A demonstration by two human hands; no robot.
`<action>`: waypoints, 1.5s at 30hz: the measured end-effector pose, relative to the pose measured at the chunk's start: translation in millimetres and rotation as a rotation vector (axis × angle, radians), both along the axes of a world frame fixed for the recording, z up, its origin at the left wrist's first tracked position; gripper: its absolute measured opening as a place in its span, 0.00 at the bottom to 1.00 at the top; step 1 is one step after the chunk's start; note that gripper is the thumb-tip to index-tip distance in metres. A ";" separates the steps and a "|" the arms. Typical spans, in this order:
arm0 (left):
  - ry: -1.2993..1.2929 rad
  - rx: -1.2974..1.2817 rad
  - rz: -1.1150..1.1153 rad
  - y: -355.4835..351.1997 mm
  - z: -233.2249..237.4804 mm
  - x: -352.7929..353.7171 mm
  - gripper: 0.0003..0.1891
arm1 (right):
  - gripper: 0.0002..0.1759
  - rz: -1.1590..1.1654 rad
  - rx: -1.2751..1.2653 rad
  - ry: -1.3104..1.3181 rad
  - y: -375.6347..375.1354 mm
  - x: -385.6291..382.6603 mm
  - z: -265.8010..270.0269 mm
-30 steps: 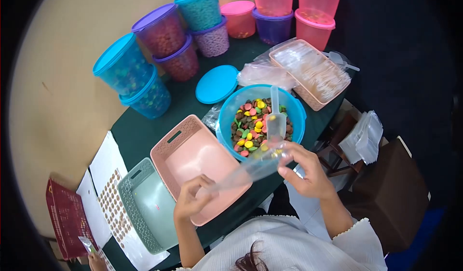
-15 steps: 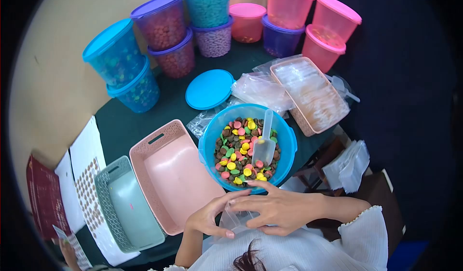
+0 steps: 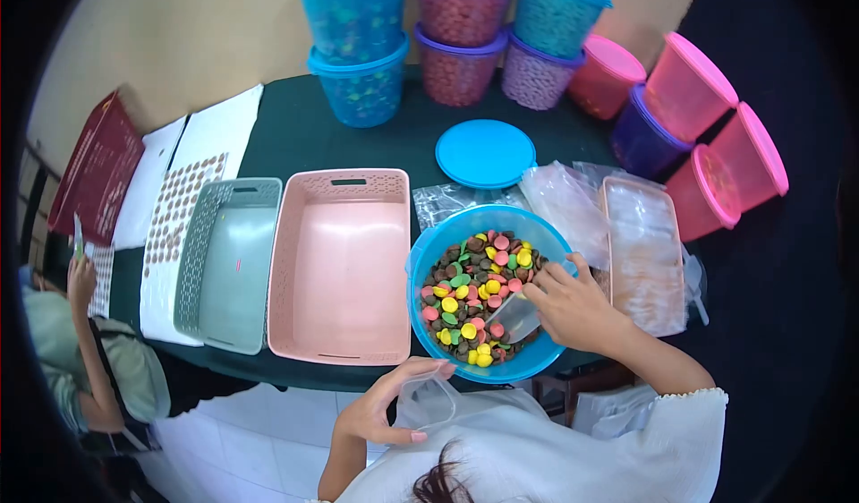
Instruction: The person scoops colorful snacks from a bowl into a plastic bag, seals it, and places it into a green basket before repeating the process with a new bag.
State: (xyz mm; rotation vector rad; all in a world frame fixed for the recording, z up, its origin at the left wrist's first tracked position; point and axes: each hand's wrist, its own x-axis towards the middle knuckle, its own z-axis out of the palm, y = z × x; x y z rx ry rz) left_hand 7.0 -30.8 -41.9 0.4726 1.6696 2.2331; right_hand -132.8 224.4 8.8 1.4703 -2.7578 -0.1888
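Note:
A blue tub (image 3: pixel 419 311) holds a mix of brown, pink, yellow and green round candies (image 3: pixel 465 293). Inside it, a clear plastic scoop (image 3: pixel 517 319) dips its bowl among the candies at the right side. My right hand (image 3: pixel 573 302) is closed round the scoop's handle, which the fingers mostly cover. Just below the tub's near rim, my left hand (image 3: pixel 380 409) holds a clear plastic bag (image 3: pixel 429 400) with its mouth spread apart between thumb and fingers. No candies show in the bag.
Left of the tub stand a pink basket (image 3: pixel 344 261) and a grey-green basket (image 3: pixel 234 270). A blue lid (image 3: pixel 486 154) lies behind the tub. Clear bags fill a pink tray (image 3: pixel 642 261) at right. Stacked lidded tubs (image 3: pixel 461 64) line the back. Another person's hand (image 3: pixel 81 281) works at far left.
My right hand has left the bag and taken hold of the scoop in the tub. My left hand keeps the bag, now opened. The view has turned to the left.

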 end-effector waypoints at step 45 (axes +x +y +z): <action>0.105 -0.143 0.280 -15.4 3.0 0.2 0.47 | 0.15 -0.230 -0.064 -0.794 -63.1 -75.6 -43.8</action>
